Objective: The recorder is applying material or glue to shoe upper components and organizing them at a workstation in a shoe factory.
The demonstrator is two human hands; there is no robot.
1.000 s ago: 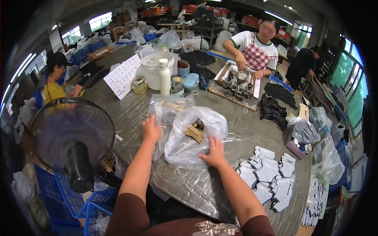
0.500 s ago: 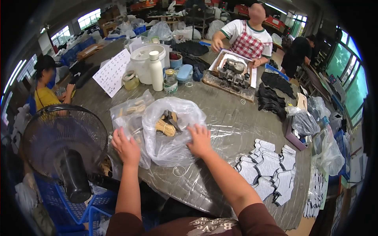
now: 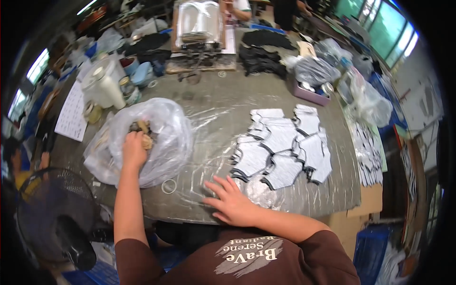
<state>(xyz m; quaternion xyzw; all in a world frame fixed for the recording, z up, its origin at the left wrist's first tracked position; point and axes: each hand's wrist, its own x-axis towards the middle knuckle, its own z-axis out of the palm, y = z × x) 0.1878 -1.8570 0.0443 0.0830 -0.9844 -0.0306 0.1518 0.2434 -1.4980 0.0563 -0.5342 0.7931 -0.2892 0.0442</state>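
Observation:
At the left of the table sits a clear plastic bag [image 3: 166, 137], its mouth open and its sides puffed up. My left hand [image 3: 135, 149] reaches into it with the fingers curled down among tan and dark pieces; what they grip is hidden. A tan bundle [image 3: 147, 141] shows beside the thumb. Low over the table's near edge, my right hand [image 3: 232, 202] is open, its fingers spread and nothing in it. Beyond it to the right lie several stacks of grey-white cut pieces [image 3: 280, 137] with dark edges.
A fan [image 3: 57, 213] stands at the near left. Behind the bag are a white bottle [image 3: 108, 88], jars and a bucket. A machine with a raised pale plate [image 3: 199, 23] stands at the far side, near dark pieces [image 3: 261, 59] and a purple box [image 3: 311, 95].
The view has swung right. My left hand has moved from the bag's left side into its opening. My right hand has left the bag and come back to the near table edge.

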